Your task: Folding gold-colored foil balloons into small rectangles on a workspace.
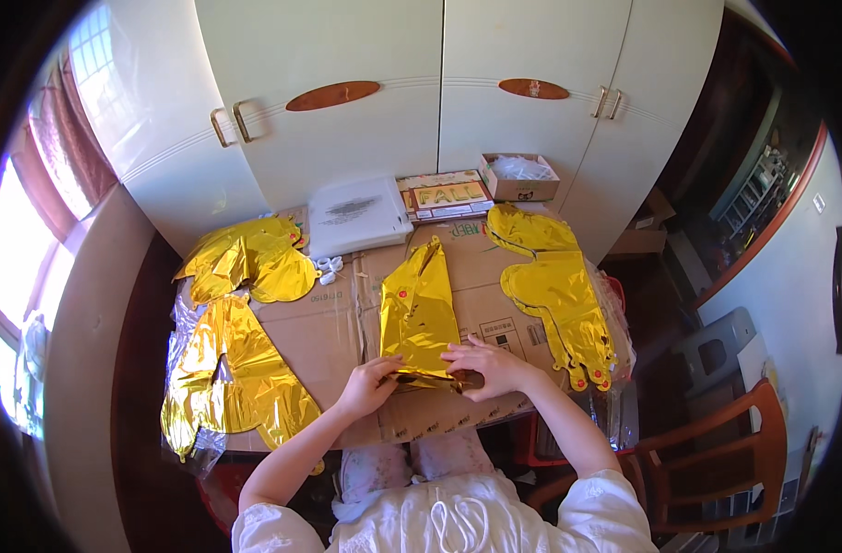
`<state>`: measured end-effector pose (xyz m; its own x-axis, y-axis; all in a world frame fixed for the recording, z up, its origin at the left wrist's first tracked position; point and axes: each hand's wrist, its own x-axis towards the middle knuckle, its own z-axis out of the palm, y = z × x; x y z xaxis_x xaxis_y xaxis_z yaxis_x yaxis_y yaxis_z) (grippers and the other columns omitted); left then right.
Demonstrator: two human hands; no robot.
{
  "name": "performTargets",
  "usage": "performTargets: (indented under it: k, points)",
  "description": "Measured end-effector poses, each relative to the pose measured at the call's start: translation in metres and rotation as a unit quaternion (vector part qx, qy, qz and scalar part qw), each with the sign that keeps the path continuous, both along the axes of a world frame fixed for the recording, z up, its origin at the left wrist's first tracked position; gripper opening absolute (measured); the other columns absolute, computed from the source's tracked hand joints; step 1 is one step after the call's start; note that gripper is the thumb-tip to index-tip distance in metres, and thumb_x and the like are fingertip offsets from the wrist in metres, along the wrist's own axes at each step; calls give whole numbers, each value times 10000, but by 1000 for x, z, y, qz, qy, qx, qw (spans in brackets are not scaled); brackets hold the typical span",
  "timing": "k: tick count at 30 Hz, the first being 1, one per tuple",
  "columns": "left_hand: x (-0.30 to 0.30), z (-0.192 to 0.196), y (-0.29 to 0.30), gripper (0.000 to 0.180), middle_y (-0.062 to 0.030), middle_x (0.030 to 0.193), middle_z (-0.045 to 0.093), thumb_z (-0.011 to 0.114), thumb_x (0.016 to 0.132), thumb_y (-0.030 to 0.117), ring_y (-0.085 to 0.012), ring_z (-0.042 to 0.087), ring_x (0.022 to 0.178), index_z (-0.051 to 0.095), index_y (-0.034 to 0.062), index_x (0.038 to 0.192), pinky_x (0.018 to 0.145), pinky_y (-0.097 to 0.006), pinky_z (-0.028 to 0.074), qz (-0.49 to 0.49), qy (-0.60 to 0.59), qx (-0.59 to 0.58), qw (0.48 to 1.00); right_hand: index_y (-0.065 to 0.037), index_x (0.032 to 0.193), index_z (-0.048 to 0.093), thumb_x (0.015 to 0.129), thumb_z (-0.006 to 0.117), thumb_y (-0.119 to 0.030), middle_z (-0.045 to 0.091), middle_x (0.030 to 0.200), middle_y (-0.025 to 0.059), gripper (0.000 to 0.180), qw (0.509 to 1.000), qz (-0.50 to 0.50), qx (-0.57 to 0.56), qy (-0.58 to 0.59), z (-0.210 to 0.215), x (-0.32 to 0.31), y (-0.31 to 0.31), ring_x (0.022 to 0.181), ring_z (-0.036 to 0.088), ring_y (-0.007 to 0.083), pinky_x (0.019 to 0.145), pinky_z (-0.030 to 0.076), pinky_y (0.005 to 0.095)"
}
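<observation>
Cardboard tabletop point(333, 323), open box point(529, 191), hands point(369, 387) point(499, 369) on gold foil point(419, 318)

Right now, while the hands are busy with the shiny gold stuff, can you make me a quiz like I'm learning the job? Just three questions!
1. True or false: the left hand and the right hand both touch the middle gold foil.
2. What sits just right of the flat printed package at the back?
A) A plastic stack
B) A small open box
C) A curtain
3. What colour is the chair at lower right?

Key: 1 true; 2 B; 3 brown.
</observation>
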<state>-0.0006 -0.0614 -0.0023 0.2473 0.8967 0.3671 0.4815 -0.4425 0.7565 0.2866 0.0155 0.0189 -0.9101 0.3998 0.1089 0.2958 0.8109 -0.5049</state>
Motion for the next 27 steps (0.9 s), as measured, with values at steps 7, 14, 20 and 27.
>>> performTargets:
  k: [7, 14, 20, 27]
  points:
    - [-7, -13, 0, 221, -199, 824, 624, 609, 837, 73, -341, 640, 736, 620, -17, 1039, 638, -373, 500, 27, -18, -98, 995, -43, 1012, 626, 716, 642, -144, 607, 1191, 98, 313, 990, 12, 138, 23, -14, -2, 2, 1236, 499, 270, 1087, 353, 437]
    - [-9, -11, -2, 128, -188, 738, 598, 598, 854, 93, -353, 604, 665, 612, -6, 935, 588, -380, 472, 14, -27, -106, 994, -59, 937, 646, 718, 672, -127, 653, 1054, 57, 230, 967, 8, 233, 102, -13, 0, -5, 1029, 613, 222, 946, 488, 368]
    - [-14, -17, 0, 134, -188, 771, 609, 605, 851, 98, -352, 613, 691, 608, 0, 943, 611, -380, 480, 8, -7, -128, 992, -85, 926, 666, 731, 696, -147, 685, 976, 39, 207, 955, -46, 266, 121, -15, -4, -14, 939, 654, 209, 906, 508, 365]
    - [-20, 9, -5, 276, -133, 1019, 654, 663, 740, 48, -319, 616, 984, 632, 31, 1013, 853, -391, 501, -71, 97, 4, 993, -84, 907, 692, 790, 683, -149, 703, 932, 83, 134, 964, -160, 120, 173, -33, -11, -16, 910, 667, 242, 875, 511, 373]
